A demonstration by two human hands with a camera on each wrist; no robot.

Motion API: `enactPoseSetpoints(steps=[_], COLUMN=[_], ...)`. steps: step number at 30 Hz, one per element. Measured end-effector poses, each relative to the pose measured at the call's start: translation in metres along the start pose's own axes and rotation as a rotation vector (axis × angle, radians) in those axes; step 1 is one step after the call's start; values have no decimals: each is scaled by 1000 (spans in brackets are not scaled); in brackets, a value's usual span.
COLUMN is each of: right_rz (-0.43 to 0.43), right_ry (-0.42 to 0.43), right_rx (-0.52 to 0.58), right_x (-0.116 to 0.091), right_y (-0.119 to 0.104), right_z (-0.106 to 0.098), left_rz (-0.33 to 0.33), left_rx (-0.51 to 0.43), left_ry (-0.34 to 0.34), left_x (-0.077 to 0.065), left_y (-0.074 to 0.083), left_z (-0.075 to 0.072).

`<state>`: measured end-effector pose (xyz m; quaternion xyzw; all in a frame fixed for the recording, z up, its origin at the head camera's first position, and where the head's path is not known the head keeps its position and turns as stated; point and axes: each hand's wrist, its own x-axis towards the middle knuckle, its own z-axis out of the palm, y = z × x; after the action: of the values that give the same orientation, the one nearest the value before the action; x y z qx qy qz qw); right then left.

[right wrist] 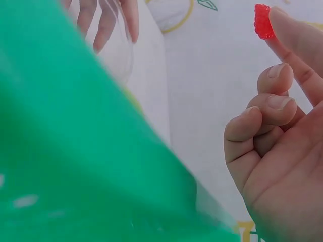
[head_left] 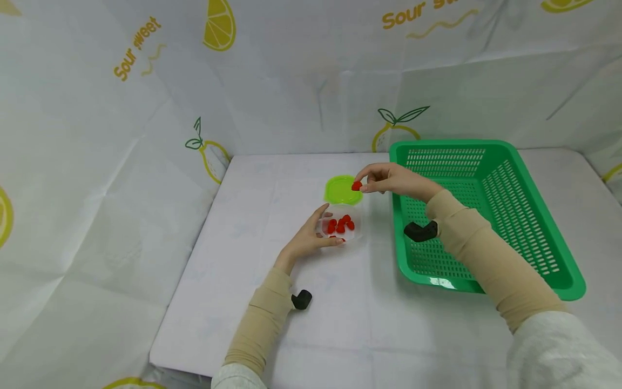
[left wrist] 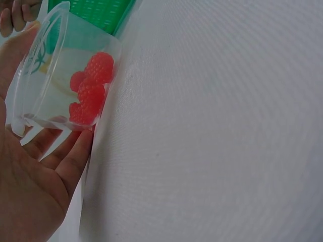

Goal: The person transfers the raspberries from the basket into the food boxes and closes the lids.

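Observation:
My left hand (head_left: 307, 239) curls round a clear plastic tub (head_left: 353, 231) that stands on the table, fingers on its far side and thumb at the near side. Several red raspberries (left wrist: 91, 91) lie at the bottom of the tub. Between thumb and forefinger my right hand (head_left: 389, 179) pinches one raspberry (right wrist: 263, 22), while its other fingers are curled in. That raspberry hangs over a bright green lid (head_left: 340, 190), which lies just behind the tub. The right hand is beside the left rim of a green basket, with its forearm crossing above it.
The large green slotted basket (head_left: 549, 227) takes up the right of the table, its near wall large in the right wrist view. A white cloth (head_left: 320, 324) covers the table. Behind stands a white sheet (head_left: 291, 97) printed with lemons.

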<state>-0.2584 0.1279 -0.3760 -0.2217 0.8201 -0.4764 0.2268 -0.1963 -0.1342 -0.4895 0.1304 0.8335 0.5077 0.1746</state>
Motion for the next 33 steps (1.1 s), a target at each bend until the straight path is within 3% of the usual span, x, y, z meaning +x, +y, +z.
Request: enactPoseSetpoints(steps=[15, 23, 33], right_rz=[56, 102, 140], right_ry=[-136, -232, -274], right_rx=[-139, -226, -279], right_x=[28, 46, 55], right_y=[-10, 0, 5], right_z=[23, 35, 50], left_rz=[6, 2, -24], left_rx=[-8, -20, 0], left_ry=[-2, -5, -41], left_x=[-1, -3, -18], left_y=[0, -2, 30], left_z=[-1, -1, -5])
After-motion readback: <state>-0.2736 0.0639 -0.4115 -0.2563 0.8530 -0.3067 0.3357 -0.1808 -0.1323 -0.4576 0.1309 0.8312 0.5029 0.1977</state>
